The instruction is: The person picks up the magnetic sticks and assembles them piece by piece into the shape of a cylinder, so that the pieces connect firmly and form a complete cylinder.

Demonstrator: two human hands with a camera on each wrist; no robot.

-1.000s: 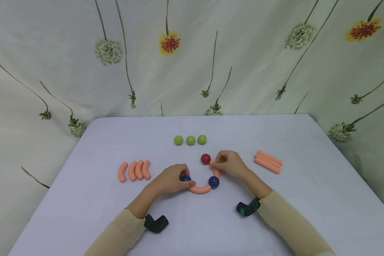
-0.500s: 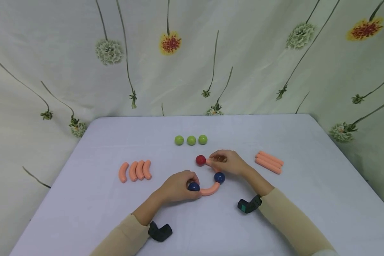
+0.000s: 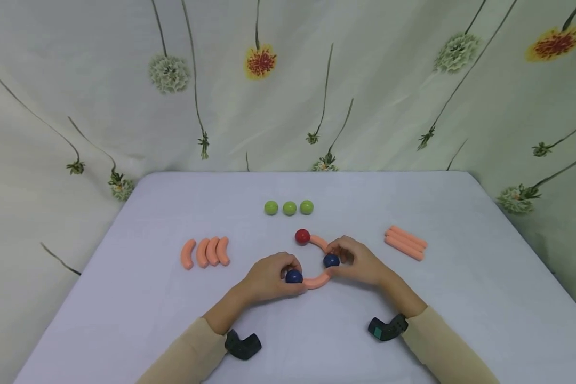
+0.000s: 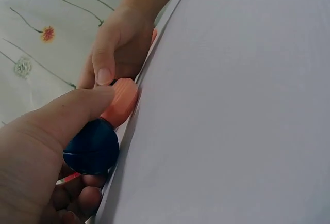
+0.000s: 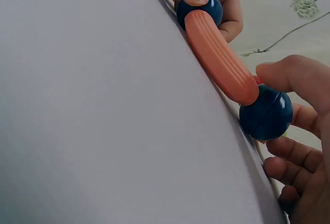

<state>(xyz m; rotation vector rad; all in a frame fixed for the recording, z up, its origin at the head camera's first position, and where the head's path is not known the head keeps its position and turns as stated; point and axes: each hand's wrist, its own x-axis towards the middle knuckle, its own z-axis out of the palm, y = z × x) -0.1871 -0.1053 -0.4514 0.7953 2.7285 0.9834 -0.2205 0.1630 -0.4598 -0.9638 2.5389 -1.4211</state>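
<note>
Floral curtain hangs behind a pale lilac surface (image 3: 413, 320). Count: 3 green balls (image 3: 289, 208) in a row at back; 1 red ball (image 3: 302, 237); 2 blue balls; 4 curved orange pcs (image 3: 205, 252) at left; straight orange sticks (image 3: 405, 243) at right, approx. 3, stacked, exact qty unclear. Left hand (image 3: 269, 277): fingers curled round the near blue ball (image 3: 294, 276). Right hand (image 3: 360, 261): fingers pinch the far blue ball (image 3: 331, 261). Curved orange link (image 3: 317, 281) joins both balls at centre of the surface. 2nd orange link (image 3: 319, 242) runs from the red ball; its far end is hidden by the right hand.
</note>
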